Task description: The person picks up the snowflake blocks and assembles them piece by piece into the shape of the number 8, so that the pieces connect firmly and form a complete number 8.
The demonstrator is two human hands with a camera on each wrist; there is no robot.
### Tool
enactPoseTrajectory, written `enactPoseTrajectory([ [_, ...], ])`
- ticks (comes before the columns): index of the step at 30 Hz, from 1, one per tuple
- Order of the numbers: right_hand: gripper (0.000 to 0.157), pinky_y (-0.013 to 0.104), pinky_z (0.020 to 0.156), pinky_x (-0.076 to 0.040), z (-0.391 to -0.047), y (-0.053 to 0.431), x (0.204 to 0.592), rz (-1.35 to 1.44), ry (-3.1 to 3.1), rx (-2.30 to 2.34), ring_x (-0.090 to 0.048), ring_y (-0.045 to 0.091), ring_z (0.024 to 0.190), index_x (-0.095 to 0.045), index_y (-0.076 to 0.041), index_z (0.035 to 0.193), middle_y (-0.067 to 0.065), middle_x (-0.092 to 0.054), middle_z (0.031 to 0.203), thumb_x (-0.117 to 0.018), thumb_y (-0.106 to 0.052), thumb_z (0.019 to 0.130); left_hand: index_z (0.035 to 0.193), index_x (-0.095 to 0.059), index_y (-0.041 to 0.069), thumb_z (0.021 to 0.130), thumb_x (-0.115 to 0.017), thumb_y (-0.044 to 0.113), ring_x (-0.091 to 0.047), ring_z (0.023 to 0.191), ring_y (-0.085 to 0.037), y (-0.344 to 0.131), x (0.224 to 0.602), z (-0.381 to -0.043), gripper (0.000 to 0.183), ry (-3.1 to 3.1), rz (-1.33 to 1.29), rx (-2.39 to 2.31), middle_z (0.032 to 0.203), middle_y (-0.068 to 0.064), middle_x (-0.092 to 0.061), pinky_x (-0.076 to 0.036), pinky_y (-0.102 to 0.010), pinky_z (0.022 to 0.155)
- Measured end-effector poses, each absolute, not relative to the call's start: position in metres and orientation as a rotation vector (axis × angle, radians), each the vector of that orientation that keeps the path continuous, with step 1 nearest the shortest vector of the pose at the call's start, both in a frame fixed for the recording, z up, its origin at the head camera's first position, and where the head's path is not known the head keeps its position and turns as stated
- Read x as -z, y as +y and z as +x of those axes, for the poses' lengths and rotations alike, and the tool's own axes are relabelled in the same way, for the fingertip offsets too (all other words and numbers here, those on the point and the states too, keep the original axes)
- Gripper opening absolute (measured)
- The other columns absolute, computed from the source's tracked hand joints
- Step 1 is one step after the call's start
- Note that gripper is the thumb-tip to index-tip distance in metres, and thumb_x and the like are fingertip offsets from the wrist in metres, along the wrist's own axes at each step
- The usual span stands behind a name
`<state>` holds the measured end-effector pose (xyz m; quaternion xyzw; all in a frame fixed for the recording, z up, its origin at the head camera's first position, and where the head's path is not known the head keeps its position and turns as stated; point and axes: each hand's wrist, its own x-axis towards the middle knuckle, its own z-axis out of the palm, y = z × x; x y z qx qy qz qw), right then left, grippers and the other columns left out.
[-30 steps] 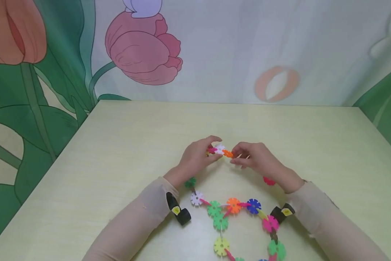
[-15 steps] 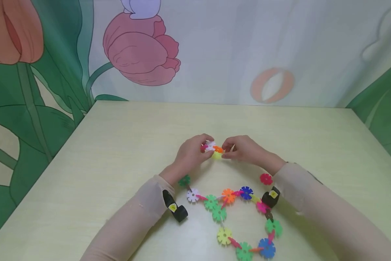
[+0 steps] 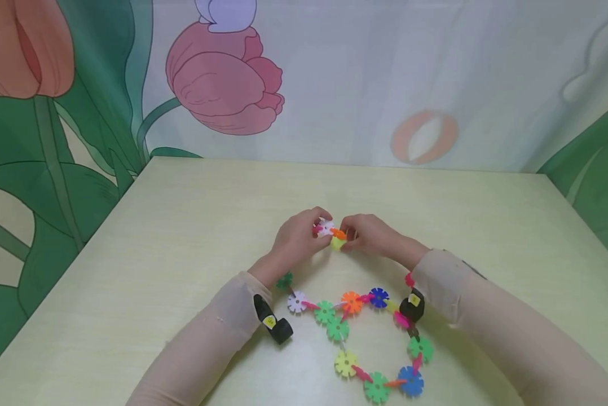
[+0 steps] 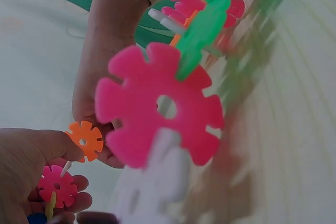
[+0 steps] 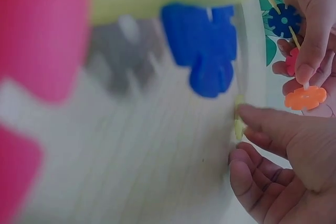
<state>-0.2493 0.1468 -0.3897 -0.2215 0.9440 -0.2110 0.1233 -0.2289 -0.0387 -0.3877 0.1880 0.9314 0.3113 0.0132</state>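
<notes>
My left hand (image 3: 298, 237) holds a short chain of plastic snowflake discs above the table. Its thumb presses near an orange disc (image 4: 84, 141) at the chain's end. A white disc (image 3: 326, 227), a pink disc (image 4: 56, 186) and a dark blue disc (image 5: 284, 20) belong to this chain. Close by, my right hand (image 3: 372, 234) pinches a yellow disc (image 3: 338, 243), seen edge-on in the right wrist view beside the thumb. The yellow disc lies just below the orange one; whether they are joined I cannot tell.
On the pale table (image 3: 207, 225), a larger chain of colourful snowflake discs forms a loop (image 3: 377, 387), with a tail running left to a dark green disc (image 3: 285, 280) by the left wrist. A red disc (image 3: 409, 279) is partly hidden by the right sleeve.
My right hand has moved left, nearer the left hand, and the yellow disc has come into sight under the orange one. The left hand has shifted slightly left and keeps its chain.
</notes>
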Motion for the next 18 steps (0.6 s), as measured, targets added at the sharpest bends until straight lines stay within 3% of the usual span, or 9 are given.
enactPoseTrajectory([
  [18, 0.033, 0.021, 0.062, -0.046, -0.2492, 0.1446, 0.3874, -0.584, 2.698, 0.619, -0.052, 0.017, 0.068, -0.059, -0.005, 0.109, 0.008, -0.063, 0.083, -0.075, -0.017, 0.083, 0.122, -0.06, 0.016, 0.087, -0.071, 0.023, -0.055, 0.084, -0.018, -0.0374, 0.3861, -0.227, 0.037, 2.902, 0.56, -0.947, 0.109, -0.006, -0.066, -0.047, -0.026, 0.069],
])
